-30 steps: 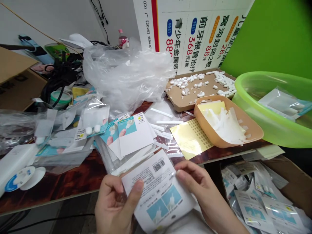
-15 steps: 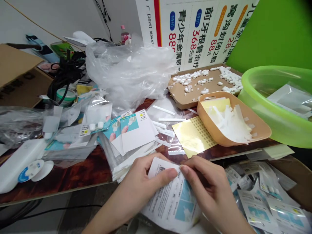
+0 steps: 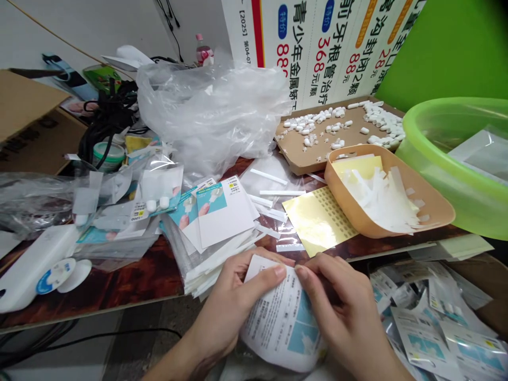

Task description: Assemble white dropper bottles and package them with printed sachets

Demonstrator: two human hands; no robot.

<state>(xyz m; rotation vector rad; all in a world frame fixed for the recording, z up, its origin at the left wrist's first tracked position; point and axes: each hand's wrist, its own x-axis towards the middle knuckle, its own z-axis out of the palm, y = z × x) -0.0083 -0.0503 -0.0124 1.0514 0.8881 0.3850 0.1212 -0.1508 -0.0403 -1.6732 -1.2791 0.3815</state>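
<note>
Both hands at the near edge of the worktop [image 3: 119,286], low in the head view. Left hand [image 3: 234,307] and right hand [image 3: 341,312] meet over one packet [image 3: 281,323]; fingers of each closed on its top edge, thumb tips nearly touching. Packet: white printed card, small black text at left, two pale blue picture panels lower right, clear glossy film over it. It bulges outward, curved between the hands, held just in front of the worktop edge. Behind the hands, a fanned stack of like cards [image 3: 222,211] and loose white strips. Yellow sheet [image 3: 317,222] lies flat right of the stack, partly under a tan tray [image 3: 436,206] holding white slips. Cardboard lid [image 3: 297,153] behind, strewn with small white pieces. Green basin [image 3: 456,185] far right. Crumpled clear bag [image 3: 210,111] at centre back. Box [image 3: 488,307] at lower right, full of similar packets.
</note>
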